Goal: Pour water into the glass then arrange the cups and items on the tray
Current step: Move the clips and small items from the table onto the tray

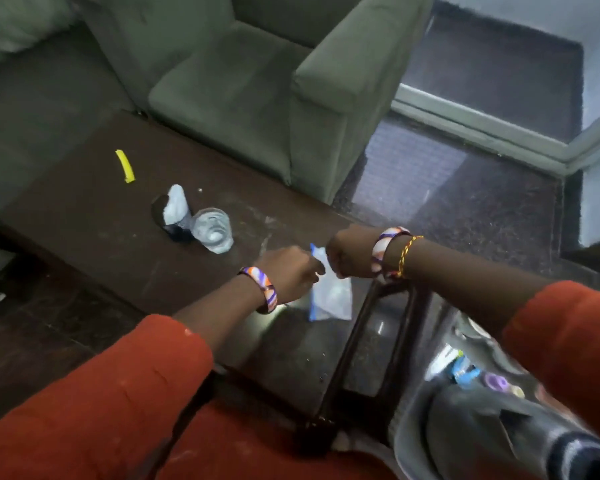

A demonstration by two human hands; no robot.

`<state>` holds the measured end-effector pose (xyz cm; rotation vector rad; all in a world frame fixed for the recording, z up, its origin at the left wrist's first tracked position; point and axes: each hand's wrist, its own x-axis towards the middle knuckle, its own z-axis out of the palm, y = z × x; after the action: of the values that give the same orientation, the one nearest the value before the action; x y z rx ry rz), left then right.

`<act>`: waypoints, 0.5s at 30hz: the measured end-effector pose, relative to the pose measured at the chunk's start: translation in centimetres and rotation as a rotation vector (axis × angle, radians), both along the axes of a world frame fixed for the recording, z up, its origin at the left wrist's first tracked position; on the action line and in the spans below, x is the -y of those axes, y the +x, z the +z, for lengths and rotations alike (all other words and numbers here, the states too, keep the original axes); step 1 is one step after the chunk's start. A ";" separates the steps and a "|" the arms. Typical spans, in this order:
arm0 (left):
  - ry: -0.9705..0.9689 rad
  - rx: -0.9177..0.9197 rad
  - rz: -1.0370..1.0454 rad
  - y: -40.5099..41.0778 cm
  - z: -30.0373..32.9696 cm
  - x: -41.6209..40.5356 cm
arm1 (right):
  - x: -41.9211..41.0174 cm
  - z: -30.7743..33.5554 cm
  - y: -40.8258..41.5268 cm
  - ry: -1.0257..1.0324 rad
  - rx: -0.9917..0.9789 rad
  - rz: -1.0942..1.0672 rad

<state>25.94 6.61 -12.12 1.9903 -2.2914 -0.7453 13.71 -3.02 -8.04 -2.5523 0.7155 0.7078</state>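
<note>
A clear plastic water sachet (331,297) with a blue seam hangs over the dark wooden table (94,216). My left hand (291,268) and my right hand (347,254) both pinch its top edge, close together. A clear drinking glass (212,229) stands on the table to the left of my hands. Next to it is a dark cup (168,221) with a white crumpled thing in it. A shiny metal tray (413,410) sits at the lower right, holding small coloured items (465,372) and a dark object (492,438).
A yellow strip (125,166) lies on the far left part of the table. A green armchair (257,84) stands right behind the table. A dark chair frame (371,344) is between my hands and the tray. Dark floor lies to the right.
</note>
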 end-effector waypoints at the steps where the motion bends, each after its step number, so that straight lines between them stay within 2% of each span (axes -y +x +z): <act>1: -0.018 -0.005 0.039 2.6 0.1 -0.2 | -0.2 -0.1 2.9 0.001 0.028 0.005; 6: -0.062 -0.109 0.237 17.3 -1.1 -0.4 | -0.3 -1.9 18.3 -0.016 0.128 0.013; 11: -0.127 -0.189 0.523 32.9 -4.6 -0.8 | 1.2 -5.5 34.7 0.151 0.272 -0.095; 15: -0.095 -0.222 0.747 43.2 -8.4 -0.8 | 1.3 -9.5 46.5 0.213 0.369 -0.180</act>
<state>69.12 7.44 -20.55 2.3131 -1.2721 -0.7038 60.18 -4.30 -17.52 -2.2966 0.6897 0.2285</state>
